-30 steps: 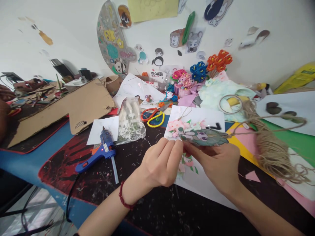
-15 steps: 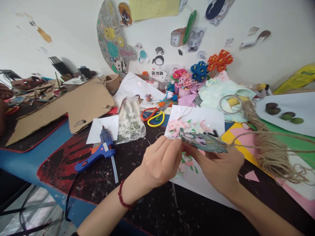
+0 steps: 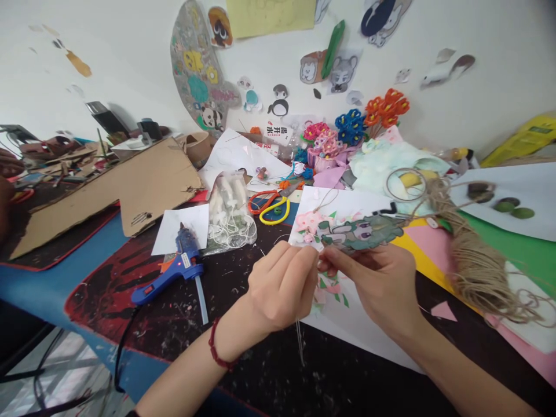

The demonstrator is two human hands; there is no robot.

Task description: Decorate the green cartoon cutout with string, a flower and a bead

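My right hand (image 3: 384, 284) pinches a grey-green cartoon cutout (image 3: 360, 233) by its lower edge, thumb on the near side. Twine runs off the cutout's right end toward a tangled hank of brown twine (image 3: 473, 266). Beside it, my left hand (image 3: 284, 284) is closed in a pinch at the cutout's left end, and its fingertips nearly meet those of the right. A thin pale string (image 3: 299, 343) dangles below the left hand; the pinch point itself is hidden. Under both hands lies white paper (image 3: 369, 333) with pink and green cut pieces.
A blue glue gun (image 3: 185, 266) rests at the left with its cable off the table edge. Nearby are a plastic bag of white cords (image 3: 230, 214), scissors (image 3: 275, 205) and cut cardboard (image 3: 152, 179). Pipe-cleaner flowers (image 3: 350, 127) stand by the wall. A person's hand shows far left.
The cutout has tilted up so more of its printed face shows. My right hand has shifted slightly left, and the twine from the cutout has swung upward. The left hand moved slightly left.
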